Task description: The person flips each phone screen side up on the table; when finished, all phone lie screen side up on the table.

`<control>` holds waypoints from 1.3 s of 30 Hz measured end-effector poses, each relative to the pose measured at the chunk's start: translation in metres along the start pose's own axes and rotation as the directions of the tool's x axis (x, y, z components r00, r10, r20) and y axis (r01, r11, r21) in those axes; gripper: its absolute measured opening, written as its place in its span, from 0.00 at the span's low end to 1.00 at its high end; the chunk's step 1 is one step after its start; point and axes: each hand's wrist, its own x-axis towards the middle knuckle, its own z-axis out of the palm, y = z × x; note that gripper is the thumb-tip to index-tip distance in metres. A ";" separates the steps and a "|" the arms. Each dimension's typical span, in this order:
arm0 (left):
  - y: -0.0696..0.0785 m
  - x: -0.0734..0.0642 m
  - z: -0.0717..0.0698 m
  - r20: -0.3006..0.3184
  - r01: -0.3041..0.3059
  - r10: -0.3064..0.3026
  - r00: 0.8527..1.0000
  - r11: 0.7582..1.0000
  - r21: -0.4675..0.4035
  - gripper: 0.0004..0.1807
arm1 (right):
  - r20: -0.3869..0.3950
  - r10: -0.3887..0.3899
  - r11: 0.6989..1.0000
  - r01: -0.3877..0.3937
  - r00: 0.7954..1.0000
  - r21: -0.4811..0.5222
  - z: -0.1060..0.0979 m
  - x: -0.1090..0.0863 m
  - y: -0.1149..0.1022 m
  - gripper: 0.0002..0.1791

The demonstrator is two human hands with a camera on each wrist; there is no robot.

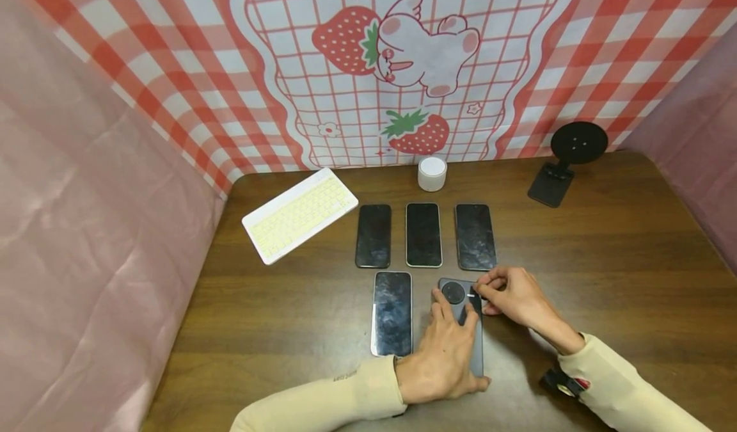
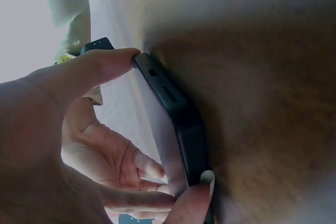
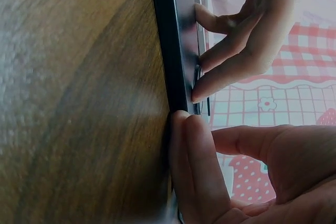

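A dark grey phone [image 1: 478,350] lies back up near the table's front, its round camera block at the far end. My left hand [image 1: 443,355] spans it, thumb on the near right corner and fingers across the back and left edge. In the left wrist view, the thumb and a fingertip grip the edges of the phone [image 2: 176,103], with its port end showing. With fingers bent, my right hand [image 1: 515,297] pinches the phone's far right corner. The right wrist view shows those fingertips [image 3: 191,129] at the end of the phone's side.
Left of the grey phone lies a screen-up phone [image 1: 393,313]. Three more phones form a row behind: left [image 1: 373,237], middle [image 1: 423,235], right [image 1: 475,237]. Farther back are a white keyboard [image 1: 299,216], a white cylinder [image 1: 432,175] and a black folding stand [image 1: 567,163].
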 end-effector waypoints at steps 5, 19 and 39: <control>-0.003 -0.001 -0.001 0.021 0.010 -0.009 1.000 0.997 -0.078 0.66 | 0.013 0.007 0.999 -0.008 1.000 0.043 -0.001 -0.001 0.000 0.13; -0.020 -0.008 -0.007 0.091 0.028 0.005 0.996 0.931 -0.365 0.64 | 0.140 0.018 0.960 -0.056 0.990 0.274 -0.008 0.002 -0.004 0.14; -0.039 -0.020 -0.005 -0.020 -0.082 0.085 0.996 0.850 -0.521 0.60 | 0.277 -0.051 0.916 -0.065 0.960 0.395 -0.007 -0.001 -0.012 0.18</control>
